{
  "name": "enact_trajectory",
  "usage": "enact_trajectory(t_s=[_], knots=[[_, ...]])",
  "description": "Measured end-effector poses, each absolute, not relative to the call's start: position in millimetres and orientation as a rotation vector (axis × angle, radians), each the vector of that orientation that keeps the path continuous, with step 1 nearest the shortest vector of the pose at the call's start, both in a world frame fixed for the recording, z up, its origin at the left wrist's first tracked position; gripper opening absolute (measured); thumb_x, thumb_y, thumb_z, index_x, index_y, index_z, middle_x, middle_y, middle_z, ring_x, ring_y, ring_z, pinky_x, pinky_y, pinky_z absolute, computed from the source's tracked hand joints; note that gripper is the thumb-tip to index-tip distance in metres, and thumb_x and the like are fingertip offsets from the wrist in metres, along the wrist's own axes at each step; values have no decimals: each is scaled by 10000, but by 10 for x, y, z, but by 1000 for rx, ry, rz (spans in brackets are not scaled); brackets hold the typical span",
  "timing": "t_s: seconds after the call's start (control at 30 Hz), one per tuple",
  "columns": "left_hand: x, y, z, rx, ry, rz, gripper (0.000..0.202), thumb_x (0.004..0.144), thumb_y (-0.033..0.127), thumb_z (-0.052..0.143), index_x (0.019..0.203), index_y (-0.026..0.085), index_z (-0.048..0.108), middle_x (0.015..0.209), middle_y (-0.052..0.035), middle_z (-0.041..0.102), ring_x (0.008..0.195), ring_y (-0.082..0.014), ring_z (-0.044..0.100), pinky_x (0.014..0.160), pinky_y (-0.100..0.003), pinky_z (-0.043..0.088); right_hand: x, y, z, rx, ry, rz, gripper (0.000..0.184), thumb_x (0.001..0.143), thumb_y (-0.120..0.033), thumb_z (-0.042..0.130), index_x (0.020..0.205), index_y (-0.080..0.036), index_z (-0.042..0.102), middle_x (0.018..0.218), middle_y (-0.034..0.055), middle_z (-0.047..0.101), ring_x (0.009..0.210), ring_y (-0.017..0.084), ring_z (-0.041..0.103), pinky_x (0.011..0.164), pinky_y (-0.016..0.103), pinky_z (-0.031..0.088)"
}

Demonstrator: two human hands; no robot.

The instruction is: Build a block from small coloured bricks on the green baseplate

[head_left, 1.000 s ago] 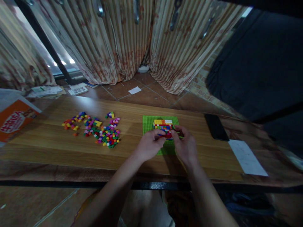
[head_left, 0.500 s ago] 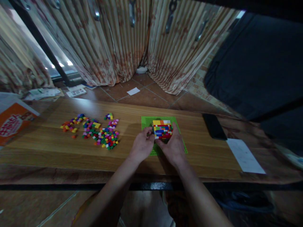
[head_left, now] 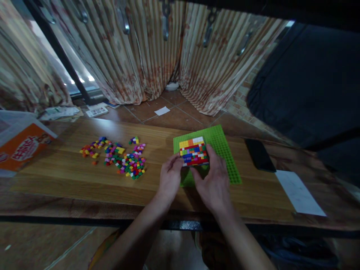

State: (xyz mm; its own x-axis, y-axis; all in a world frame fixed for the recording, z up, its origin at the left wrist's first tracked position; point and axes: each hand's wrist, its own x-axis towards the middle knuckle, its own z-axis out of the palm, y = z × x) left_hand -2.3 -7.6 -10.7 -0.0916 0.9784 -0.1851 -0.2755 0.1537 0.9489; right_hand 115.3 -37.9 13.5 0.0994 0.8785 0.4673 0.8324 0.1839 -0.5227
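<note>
A multicoloured toy-brick block (head_left: 194, 152), with yellow, orange and white bricks along its top, is joined to or rests on a green studded baseplate (head_left: 227, 153). The plate looks tilted and lifted off the wooden board, its far right corner raised. My left hand (head_left: 171, 172) is closed at the block's left side, fingers bent against its lower left corner. My right hand (head_left: 213, 178) grips the right side, thumb at the near edge and fingers along the flank. Both palms hide the plate's near part, and some fingertips are out of sight.
Loose small bricks (head_left: 132, 163) lie scattered on the left of the wooden board (head_left: 64, 168). Beyond them stands a clear plastic box (head_left: 30, 144) with an orange label. A black phone (head_left: 259, 154) and a white paper sheet (head_left: 299, 192) lie at the right.
The green baseplate has come up from the board and turned, tilting with the block between my hands. My right hand has shifted slightly right. The whole view has also moved a little.
</note>
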Motion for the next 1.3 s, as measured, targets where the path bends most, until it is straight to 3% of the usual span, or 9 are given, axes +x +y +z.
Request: enact_trajectory(t_s=[0.27,0.5,0.8,0.93,1.07,1.2,1.3], knots=[[4,-122,-23,444,989,1303,222,694,314,651,834,149,698,889,-49,730,813,-161,669,738,-275,542,1119,-332,238,-1624,-1865,-16,670,822,-194,591,1457,-157,382,1389,171,532,1243,343,484,1050,562,392],[-87,-31,-30,457,992,1308,193,696,262,667,817,122,721,917,-86,732,902,-153,678,945,-323,513,1275,-211,-158,-1757,-1514,353,672,779,-350,638,1396,-153,458,1298,178,608,1181,316,583,991,523,462],[-128,17,-59,463,1027,1252,129,712,121,617,803,135,708,882,-54,726,844,-120,670,935,-298,514,1210,-227,-264,-1779,-1557,274,655,783,-393,618,1376,-158,469,1275,180,608,1192,333,571,1003,536,442],[-183,52,-118,662,1085,1208,210,675,49,600,832,143,703,884,-46,732,844,-130,671,912,-308,525,1231,-249,-316,-1790,-1610,243,650,811,-422,599,1381,-144,453,1255,191,604,1156,339,582,974,534,457],[-354,102,-181,1046,1227,1162,167,736,96,584,832,161,705,829,-35,722,792,-146,661,788,-282,534,1199,-281,-270,-1808,-1634,202,634,826,-421,600,1383,-155,455,1277,189,582,1172,344,565,971,544,466],[-718,142,-117,1444,1497,1129,172,811,172,558,874,176,719,819,-40,723,801,-162,654,741,-258,499,1112,-315,-128,-1660,-1626,59,521,876,-376,565,1355,-182,503,1353,171,537,1274,323,489,1062,548,413],[-1057,171,-23,1623,1759,1017,215,839,169,511,846,170,726,787,-46,719,751,-161,641,717,-258,461,1024,-333,-65,-1538,-1636,80,415,906,-361,542,1295,-218,568,1347,131,551,1264,289,512,1083,528,418]])
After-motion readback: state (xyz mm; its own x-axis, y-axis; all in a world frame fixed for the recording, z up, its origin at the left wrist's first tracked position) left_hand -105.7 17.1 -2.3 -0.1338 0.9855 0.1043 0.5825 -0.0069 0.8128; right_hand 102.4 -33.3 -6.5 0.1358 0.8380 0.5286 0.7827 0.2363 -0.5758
